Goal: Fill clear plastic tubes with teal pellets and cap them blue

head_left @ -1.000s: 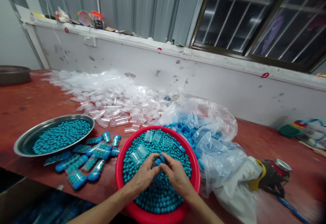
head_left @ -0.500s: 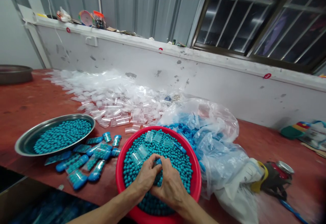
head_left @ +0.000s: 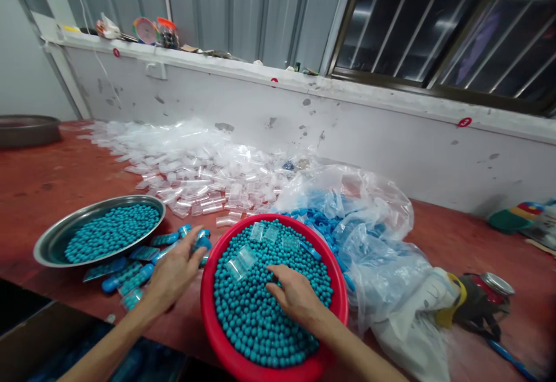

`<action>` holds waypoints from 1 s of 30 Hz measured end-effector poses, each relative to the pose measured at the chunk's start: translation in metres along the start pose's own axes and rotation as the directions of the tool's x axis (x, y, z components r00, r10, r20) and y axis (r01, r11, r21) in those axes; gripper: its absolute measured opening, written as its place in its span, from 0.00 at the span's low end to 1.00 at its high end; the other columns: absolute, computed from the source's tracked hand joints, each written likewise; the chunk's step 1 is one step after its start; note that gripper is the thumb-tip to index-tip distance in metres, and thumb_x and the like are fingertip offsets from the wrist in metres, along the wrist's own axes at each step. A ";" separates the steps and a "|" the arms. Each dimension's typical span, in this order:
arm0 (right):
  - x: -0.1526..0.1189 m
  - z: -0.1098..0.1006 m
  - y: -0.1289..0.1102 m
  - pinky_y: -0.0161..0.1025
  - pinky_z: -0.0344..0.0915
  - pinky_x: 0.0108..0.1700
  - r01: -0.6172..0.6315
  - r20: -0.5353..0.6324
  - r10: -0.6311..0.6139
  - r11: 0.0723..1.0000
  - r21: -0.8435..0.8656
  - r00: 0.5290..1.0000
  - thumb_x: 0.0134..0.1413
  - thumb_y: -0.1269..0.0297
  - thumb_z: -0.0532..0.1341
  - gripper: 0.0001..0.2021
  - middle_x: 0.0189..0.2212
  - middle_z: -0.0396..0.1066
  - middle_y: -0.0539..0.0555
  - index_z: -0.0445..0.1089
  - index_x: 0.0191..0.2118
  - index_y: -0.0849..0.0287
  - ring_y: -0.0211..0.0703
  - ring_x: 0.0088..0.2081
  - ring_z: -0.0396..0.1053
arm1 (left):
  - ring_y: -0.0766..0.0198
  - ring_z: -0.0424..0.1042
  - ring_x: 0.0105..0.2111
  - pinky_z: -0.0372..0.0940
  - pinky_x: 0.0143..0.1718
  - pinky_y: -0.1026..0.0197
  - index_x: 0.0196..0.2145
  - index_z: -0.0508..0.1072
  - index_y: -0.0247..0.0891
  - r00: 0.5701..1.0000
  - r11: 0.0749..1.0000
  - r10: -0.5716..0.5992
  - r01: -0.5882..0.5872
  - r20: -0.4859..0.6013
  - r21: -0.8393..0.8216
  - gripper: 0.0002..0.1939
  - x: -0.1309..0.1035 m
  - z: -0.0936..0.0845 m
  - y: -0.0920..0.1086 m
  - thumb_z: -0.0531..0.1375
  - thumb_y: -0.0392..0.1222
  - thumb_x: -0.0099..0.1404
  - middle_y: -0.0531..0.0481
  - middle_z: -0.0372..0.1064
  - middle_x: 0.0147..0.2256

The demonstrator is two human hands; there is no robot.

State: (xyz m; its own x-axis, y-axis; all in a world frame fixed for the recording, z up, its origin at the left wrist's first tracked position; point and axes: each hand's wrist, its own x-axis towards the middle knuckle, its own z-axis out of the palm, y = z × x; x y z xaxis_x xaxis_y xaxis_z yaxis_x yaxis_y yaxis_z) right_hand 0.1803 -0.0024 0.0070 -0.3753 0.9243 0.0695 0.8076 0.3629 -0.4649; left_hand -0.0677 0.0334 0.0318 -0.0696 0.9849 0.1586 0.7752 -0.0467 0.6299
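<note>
My left hand (head_left: 176,272) is left of the red basin (head_left: 207,318), over a group of filled clear cases with blue caps (head_left: 125,277). Between its thumb and fingers is a blue-capped case (head_left: 202,243), partly hidden by the hand. My right hand (head_left: 293,294) hovers over the turquoise beads (head_left: 264,324) in the basin, thumb and forefinger apart, with nothing seen in it. Several clear plastic sleeves (head_left: 241,261) lie on top of the beads. A metal dish (head_left: 47,254) of similar beads stands at the left.
A wide heap of clear plastic sleeves (head_left: 208,167) covers the back of the red table (head_left: 26,196). Right of the basin lies a clear bag (head_left: 382,260) with blue caps (head_left: 313,219). Farther right is a red jar (head_left: 484,289). A box (head_left: 35,335) sits below the table's front edge.
My hands have come apart. The left has moved from above the basin to the cases on its left, carrying a blue-capped case; the right stays above the beads with its fingers loosened.
</note>
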 end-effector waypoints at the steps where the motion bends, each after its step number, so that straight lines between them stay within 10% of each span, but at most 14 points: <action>1: 0.006 0.000 -0.003 0.38 0.61 0.44 0.033 0.001 -0.033 0.998 -0.053 0.999 0.56 0.66 0.52 0.14 0.40 0.69 0.55 0.63 0.48 0.58 0.44 0.42 0.66 | 0.54 0.66 0.44 0.59 0.45 0.55 0.53 0.58 0.37 0.997 0.995 -0.006 0.013 -0.073 0.101 0.24 0.003 -0.006 -0.005 0.46 0.45 0.60 0.44 0.66 0.44; 5: 0.029 0.013 -0.029 0.37 0.65 0.33 0.167 0.059 -0.156 0.948 -0.270 0.986 0.52 0.63 0.56 0.16 0.39 0.67 0.55 0.60 0.47 0.57 0.45 0.34 0.69 | 0.55 0.65 0.46 0.58 0.47 0.55 0.48 0.64 0.35 0.977 0.971 0.135 -0.097 -0.163 0.219 0.21 0.003 -0.002 -0.010 0.45 0.44 0.61 0.43 0.66 0.46; 11: 0.051 0.036 -0.033 0.37 0.63 0.29 0.207 0.054 -0.200 0.925 -0.319 0.978 0.55 0.75 0.47 0.12 0.35 0.68 0.58 0.61 0.44 0.61 0.44 0.32 0.68 | 0.59 0.66 0.42 0.61 0.45 0.58 0.45 0.67 0.40 0.920 0.911 0.383 -0.392 0.088 0.126 0.16 -0.013 0.036 0.005 0.47 0.38 0.61 0.46 0.68 0.41; 22: 0.020 0.012 0.004 0.26 0.57 0.28 0.080 0.007 -0.080 0.996 -0.030 0.997 0.56 0.70 0.49 0.11 0.24 0.70 0.47 0.68 0.29 0.60 0.33 0.26 0.67 | 0.58 0.69 0.36 0.60 0.37 0.60 0.34 0.66 0.39 0.803 0.914 0.370 -0.406 0.467 -0.027 0.09 -0.024 0.066 0.034 0.49 0.35 0.57 0.47 0.69 0.33; 30: -0.006 -0.012 0.036 0.42 0.62 0.35 -0.284 0.067 0.315 0.916 -0.283 0.947 0.54 0.69 0.51 0.10 0.38 0.68 0.64 0.65 0.40 0.64 0.50 0.37 0.69 | 0.45 0.67 0.36 0.55 0.40 0.45 0.24 0.61 0.40 0.808 0.991 0.128 -0.124 0.575 -0.046 0.07 -0.017 0.087 0.052 0.55 0.31 0.45 0.45 0.65 0.24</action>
State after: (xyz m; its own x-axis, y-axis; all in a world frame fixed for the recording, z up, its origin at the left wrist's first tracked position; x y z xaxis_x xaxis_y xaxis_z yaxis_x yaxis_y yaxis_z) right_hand 0.2172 0.0070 0.0003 -0.1319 0.9813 -0.1399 0.9752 0.1031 -0.1960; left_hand 0.0284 0.0283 -0.0041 0.4037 0.8860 -0.2280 0.7481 -0.1762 0.6398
